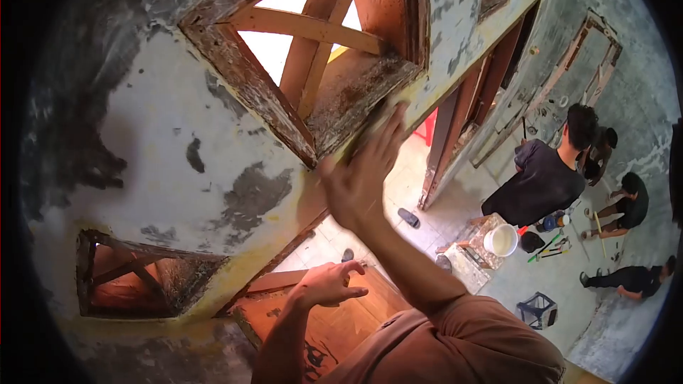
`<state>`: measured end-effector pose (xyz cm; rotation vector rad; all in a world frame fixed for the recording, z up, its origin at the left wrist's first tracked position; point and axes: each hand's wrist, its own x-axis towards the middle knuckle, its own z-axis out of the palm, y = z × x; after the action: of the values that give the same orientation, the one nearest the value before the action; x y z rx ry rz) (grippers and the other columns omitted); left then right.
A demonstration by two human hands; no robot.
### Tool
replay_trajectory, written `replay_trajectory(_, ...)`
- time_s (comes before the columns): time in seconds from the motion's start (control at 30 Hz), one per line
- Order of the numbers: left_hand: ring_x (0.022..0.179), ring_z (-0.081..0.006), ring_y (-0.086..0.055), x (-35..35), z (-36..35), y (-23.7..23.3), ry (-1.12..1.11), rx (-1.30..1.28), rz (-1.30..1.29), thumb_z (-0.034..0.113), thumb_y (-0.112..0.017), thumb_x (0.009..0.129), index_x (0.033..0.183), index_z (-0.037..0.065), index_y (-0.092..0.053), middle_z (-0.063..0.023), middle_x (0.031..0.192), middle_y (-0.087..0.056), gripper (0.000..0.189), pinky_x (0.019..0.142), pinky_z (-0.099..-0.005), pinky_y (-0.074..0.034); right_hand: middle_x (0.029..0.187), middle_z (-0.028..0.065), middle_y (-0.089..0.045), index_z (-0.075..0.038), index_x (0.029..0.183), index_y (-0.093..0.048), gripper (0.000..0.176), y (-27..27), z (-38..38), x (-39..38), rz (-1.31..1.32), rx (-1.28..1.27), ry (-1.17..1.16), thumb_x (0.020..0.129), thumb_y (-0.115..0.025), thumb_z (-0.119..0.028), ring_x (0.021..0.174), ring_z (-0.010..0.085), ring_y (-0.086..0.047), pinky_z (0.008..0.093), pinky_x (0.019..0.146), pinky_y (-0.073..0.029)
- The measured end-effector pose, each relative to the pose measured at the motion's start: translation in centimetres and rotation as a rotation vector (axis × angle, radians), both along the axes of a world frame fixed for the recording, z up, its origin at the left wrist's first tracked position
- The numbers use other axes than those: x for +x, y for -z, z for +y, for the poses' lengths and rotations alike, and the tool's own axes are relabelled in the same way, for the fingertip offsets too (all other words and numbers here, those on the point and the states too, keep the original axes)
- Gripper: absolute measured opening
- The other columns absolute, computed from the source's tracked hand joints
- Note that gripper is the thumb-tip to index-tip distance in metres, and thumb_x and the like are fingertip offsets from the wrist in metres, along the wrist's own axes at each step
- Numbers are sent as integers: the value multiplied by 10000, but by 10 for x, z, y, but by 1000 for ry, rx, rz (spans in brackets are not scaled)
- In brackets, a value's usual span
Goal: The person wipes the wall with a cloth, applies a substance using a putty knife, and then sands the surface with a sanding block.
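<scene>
My right hand (pixel 363 171) is raised, its fingers stretched flat along the yellowish wall edge (pixel 420 99) under the wooden window frame (pixel 249 85). Motion blurs it slightly. A dark strip shows beside its fingers; I cannot make out whether it is a shadow or a thin object. Lower down, my left hand (pixel 331 284) has its fingers apart and nothing in them, in front of an orange-brown wooden panel (pixel 356 320). Crossed wooden bars (pixel 306 28) fill the window opening. The wall (pixel 171 114) around it is patchy white and grey.
A smaller barred opening (pixel 128 277) is at the lower left. At the right, a person in a dark shirt (pixel 544 178) and several others are near the floor. A white bucket (pixel 501 240) stands on a wooden stand (pixel 473 242); tools, a stool (pixel 537 311) and sandals lie around.
</scene>
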<state>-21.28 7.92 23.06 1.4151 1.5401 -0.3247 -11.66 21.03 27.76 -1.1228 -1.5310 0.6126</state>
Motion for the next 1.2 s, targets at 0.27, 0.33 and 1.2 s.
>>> replay_trajectory(0.27,966,-318,-643,-1,-3,4,27,54,-8,541,-670,794,1217,138,-567,-168,1033,-670,593,844,-403,-490,1528,320,118,84,1463,73,1193,-2,11,6,96,-48,-21,786,-581,-650,1428,473,53,602,1119,35)
replay_trajectory(0.33,956,-323,-644,-7,-6,13,-17,85,-64,530,-669,802,1224,127,-560,-169,1035,-671,594,841,-401,-491,1527,327,113,96,1458,66,1178,15,-6,-11,36,65,-3,795,-581,-632,1423,486,58,631,1104,17)
replay_trajectory(1.2,902,-288,-675,-2,-6,14,85,53,-11,579,-642,804,1228,169,-564,-168,1083,-669,594,838,-397,-497,1567,240,85,16,1496,24,1124,1,32,13,73,-16,64,803,-505,-695,1436,458,43,626,1108,2)
